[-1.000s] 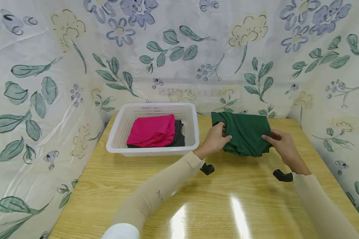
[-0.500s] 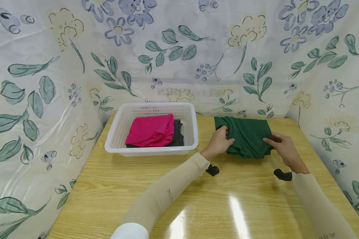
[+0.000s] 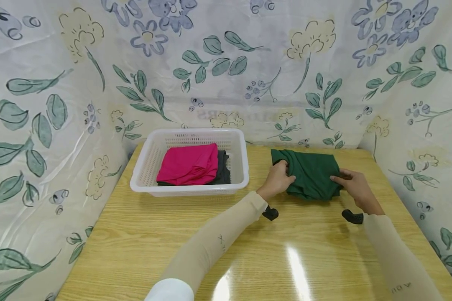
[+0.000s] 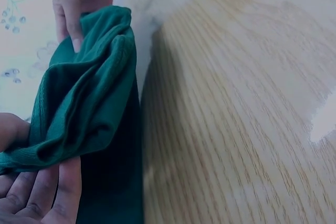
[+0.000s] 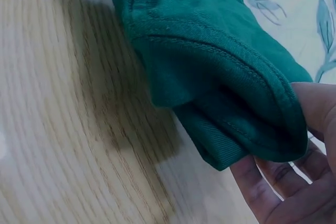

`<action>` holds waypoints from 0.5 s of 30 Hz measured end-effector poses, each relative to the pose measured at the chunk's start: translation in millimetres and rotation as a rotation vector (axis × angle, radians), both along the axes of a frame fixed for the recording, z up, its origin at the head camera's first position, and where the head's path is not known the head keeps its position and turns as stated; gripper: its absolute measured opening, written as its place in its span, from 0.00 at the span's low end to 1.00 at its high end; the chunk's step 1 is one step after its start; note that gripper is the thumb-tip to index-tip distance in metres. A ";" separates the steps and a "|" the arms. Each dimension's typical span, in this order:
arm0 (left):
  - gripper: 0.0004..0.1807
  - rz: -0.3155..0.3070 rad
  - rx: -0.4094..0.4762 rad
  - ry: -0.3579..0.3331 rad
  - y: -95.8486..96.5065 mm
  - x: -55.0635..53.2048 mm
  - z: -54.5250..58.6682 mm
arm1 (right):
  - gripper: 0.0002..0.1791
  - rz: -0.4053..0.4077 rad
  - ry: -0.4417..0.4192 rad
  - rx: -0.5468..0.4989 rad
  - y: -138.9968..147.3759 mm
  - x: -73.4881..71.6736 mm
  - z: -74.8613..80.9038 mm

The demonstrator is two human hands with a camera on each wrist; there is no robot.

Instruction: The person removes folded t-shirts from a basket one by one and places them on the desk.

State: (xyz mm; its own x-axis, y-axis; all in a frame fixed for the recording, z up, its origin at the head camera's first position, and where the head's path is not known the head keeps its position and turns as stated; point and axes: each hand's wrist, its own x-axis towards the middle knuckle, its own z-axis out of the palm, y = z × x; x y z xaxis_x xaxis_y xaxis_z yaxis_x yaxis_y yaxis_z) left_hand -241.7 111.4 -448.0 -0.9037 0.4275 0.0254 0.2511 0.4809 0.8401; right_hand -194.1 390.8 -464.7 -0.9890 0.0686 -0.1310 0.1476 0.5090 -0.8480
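Note:
A folded dark green garment (image 3: 312, 175) with stitched hems is held up near the back right of the table. My left hand (image 3: 278, 179) pinches its left end, thumb on the near side. In the left wrist view, the left fingers (image 4: 68, 187) lie under a bunched layer of the garment (image 4: 86, 93). At the opposite end, my right hand (image 3: 355, 186) grips the right edge between thumb and fingers. The right wrist view shows several loose layers and a curved seam of the garment (image 5: 210, 61) hanging beside the right hand (image 5: 299, 198).
A white perforated plastic basket (image 3: 190, 190) stands at the back left of the wooden table (image 3: 165, 234). Inside it, a folded pink cloth (image 3: 190, 163) lies on dark grey cloth (image 3: 223, 171). A floral curtain (image 3: 226, 62) encloses the back and sides.
Both hands have lowered the green garment slightly toward the near side; the left hand has also shifted right. The grip of each hand on it stays the same. The head view has shifted slightly.

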 end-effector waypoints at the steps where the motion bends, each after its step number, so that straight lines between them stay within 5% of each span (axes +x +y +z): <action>1: 0.22 0.003 -0.007 -0.001 0.4 -0.3 -0.6 | 0.42 0.001 -0.002 0.001 0.4 -1.0 -1.1; 15: 0.24 0.012 -0.012 -0.041 3.7 -6.5 -12.7 | 0.40 0.001 -0.036 0.012 0.4 -9.5 -7.8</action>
State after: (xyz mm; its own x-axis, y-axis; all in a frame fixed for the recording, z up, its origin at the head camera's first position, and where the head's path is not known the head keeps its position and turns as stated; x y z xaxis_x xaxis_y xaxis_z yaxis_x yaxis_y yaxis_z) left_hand -248.2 115.1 -460.7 -0.9089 0.4166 -0.0172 0.2105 0.4941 0.8436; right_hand -203.6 391.2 -472.5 -0.9838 0.0691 -0.1657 0.1772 0.5194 -0.8359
